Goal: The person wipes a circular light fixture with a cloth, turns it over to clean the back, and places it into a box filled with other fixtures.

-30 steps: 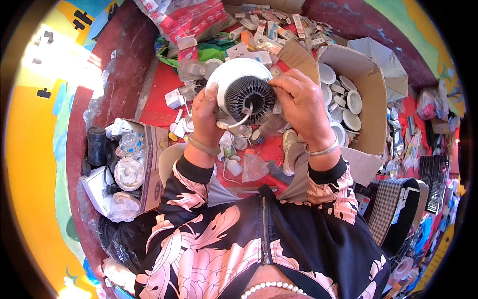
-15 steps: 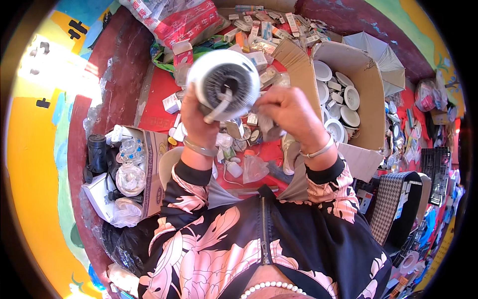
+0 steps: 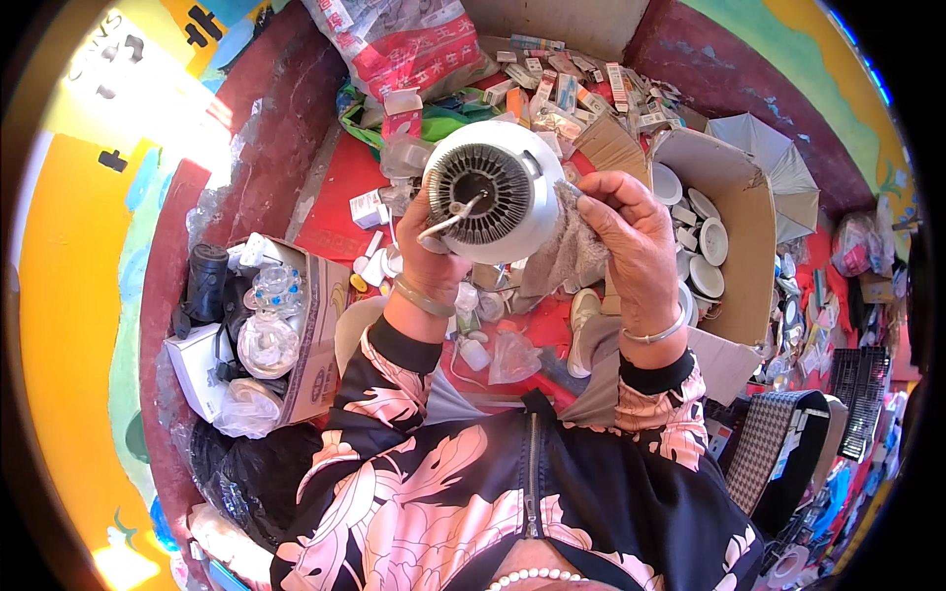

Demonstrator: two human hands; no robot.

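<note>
In front of me I hold up a white round downlight [image 3: 537,212] with a dark finned heat sink and a short white cable on its back. My left hand [image 3: 430,251] is closed around its left side, with the finned back turned toward me. On the other side, my right hand [image 3: 636,236] pinches a grey-beige cloth [image 3: 572,246] between thumb and fingers. The cloth lies against the right side of the lamp's white housing and hangs down below it.
On my right stands an open cardboard box [image 3: 744,256] with several white round lamps. To the left, another box [image 3: 320,335] holds plastic-wrapped items. Small cartons [image 3: 567,94] are heaped beyond my hands on red cloth. A printed plastic sack [image 3: 409,49] lies at the far left.
The downlight has turned so its finned back and side show more sharply. My right hand has brought the cloth up against its side. The view has shifted slightly.
</note>
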